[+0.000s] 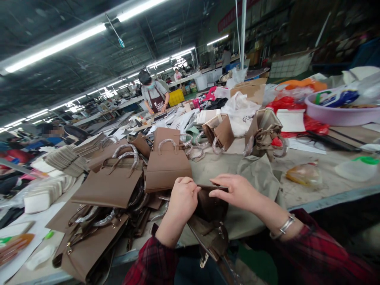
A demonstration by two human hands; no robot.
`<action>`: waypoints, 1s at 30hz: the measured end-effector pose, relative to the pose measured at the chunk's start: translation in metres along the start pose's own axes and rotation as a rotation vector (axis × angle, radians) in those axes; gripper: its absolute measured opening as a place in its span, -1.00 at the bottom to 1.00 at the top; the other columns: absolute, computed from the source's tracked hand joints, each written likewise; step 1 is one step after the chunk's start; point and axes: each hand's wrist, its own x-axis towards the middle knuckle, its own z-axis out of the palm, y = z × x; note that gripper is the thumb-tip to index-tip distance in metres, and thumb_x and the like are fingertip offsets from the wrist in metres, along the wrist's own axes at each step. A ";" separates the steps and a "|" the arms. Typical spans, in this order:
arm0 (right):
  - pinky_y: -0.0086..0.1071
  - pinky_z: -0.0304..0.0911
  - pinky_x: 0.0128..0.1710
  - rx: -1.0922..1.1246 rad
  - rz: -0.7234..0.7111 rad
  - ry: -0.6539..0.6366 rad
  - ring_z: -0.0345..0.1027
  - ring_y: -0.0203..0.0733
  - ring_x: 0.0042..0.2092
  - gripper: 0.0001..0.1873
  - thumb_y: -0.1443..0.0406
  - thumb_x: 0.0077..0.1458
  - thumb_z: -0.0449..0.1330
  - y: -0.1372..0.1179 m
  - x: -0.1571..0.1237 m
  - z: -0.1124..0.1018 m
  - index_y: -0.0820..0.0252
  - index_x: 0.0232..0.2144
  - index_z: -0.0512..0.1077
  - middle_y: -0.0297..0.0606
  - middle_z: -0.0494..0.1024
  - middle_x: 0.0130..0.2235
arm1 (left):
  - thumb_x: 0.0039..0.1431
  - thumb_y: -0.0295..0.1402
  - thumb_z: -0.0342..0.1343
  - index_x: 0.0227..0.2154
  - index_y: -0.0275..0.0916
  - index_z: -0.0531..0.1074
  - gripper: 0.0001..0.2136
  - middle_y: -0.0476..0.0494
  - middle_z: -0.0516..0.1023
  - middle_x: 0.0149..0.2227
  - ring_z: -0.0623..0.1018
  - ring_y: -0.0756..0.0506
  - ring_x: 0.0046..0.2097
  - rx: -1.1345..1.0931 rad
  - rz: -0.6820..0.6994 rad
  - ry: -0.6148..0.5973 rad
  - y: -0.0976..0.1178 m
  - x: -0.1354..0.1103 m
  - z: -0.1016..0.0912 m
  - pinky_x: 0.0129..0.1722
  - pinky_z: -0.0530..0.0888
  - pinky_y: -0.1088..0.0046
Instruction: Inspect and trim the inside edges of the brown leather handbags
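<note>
And here I am, the brown bag (204,233) at six o'clock, its mouth by the near edge of the worktop (328,164)! My left hand (184,198) has its grip closed, pinching the bag's edge; my right hand (237,192) has thumb and fingers either side of that same edge, though I can't tell whether they press on it! Over at nine to ten o'clock, a heap of brown bags (109,182), handles wrapped in clear plastic! Crumpled grey cloth (258,174) at one o'clock, a purple basin (344,113) further out at two, and near twelve, a person in an apron (156,97), well apart from me
</note>
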 end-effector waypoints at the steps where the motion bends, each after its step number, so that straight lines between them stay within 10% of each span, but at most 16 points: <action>1: -0.37 0.29 -0.20 -0.022 0.010 -0.008 0.44 -0.15 -0.19 -0.64 0.05 0.09 0.21 -0.002 0.002 0.001 0.12 -0.15 0.54 -0.22 0.59 -0.21 | 0.15 -0.43 0.11 -0.49 -0.26 0.51 -0.85 -0.12 0.54 -0.33 0.46 -0.10 -0.22 0.000 -0.001 0.002 0.000 0.000 0.000 -0.08 0.37 0.27; 30: -0.39 0.11 -0.38 -0.310 -0.023 -0.116 0.38 -0.23 -0.34 -0.65 0.16 0.25 0.03 -0.008 0.017 0.006 0.12 -0.46 0.50 -0.29 0.53 -0.42 | 0.15 -0.43 0.12 -0.50 -0.25 0.56 -0.83 -0.12 0.57 -0.28 0.54 -0.07 -0.23 -0.115 0.020 -0.034 -0.019 0.004 -0.006 -0.15 0.47 0.40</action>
